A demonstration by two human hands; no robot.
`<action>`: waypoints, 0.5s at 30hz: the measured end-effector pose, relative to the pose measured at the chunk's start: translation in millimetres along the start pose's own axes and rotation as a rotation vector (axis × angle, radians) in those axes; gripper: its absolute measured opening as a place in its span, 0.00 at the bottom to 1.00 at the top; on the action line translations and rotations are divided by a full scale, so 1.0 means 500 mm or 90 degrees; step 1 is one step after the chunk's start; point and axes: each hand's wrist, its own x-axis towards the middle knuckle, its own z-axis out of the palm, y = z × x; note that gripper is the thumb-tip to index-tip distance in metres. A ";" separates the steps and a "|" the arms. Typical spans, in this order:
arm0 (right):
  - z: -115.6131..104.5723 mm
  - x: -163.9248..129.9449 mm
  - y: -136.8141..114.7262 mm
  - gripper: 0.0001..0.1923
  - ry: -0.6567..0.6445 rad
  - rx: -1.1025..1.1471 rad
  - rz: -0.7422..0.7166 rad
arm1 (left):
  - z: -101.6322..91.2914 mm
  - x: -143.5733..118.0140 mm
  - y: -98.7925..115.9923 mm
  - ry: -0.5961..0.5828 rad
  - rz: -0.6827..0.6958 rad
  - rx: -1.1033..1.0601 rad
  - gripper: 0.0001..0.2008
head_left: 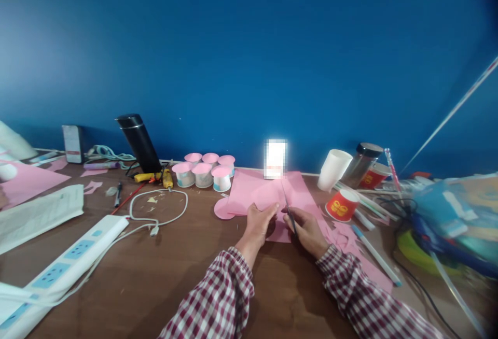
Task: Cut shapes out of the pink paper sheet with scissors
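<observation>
Near the middle of the desk, my left hand (257,226) pinches a piece of pink paper (270,194) between thumb and fingers. In my right hand (309,230) is a pair of scissors (288,205), its thin blades pointing away from me beside the paper. How far apart the blades stand is too small to tell. Larger pink sheets (243,178) lie beneath and behind both hands. A rounded pink cutout (222,209) rests at their left edge. Several small cups (202,175) topped with pink discs stand grouped to the left of the sheets.
A bright phone (275,160) leans on the blue wall (249,69). On the right are white cups (333,169), a red paper cup (342,205), a marker (375,255) and pink scraps (342,238). Leftward stand a black flask (139,144), a power strip (64,271) and a cable (185,207).
</observation>
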 end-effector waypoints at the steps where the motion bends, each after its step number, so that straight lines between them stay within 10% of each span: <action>1: 0.000 0.000 0.000 0.22 0.001 -0.002 -0.001 | -0.001 0.001 -0.001 0.001 0.006 0.012 0.21; 15: -0.001 0.000 0.001 0.21 0.003 0.013 0.008 | -0.001 0.001 -0.002 -0.002 0.020 0.005 0.20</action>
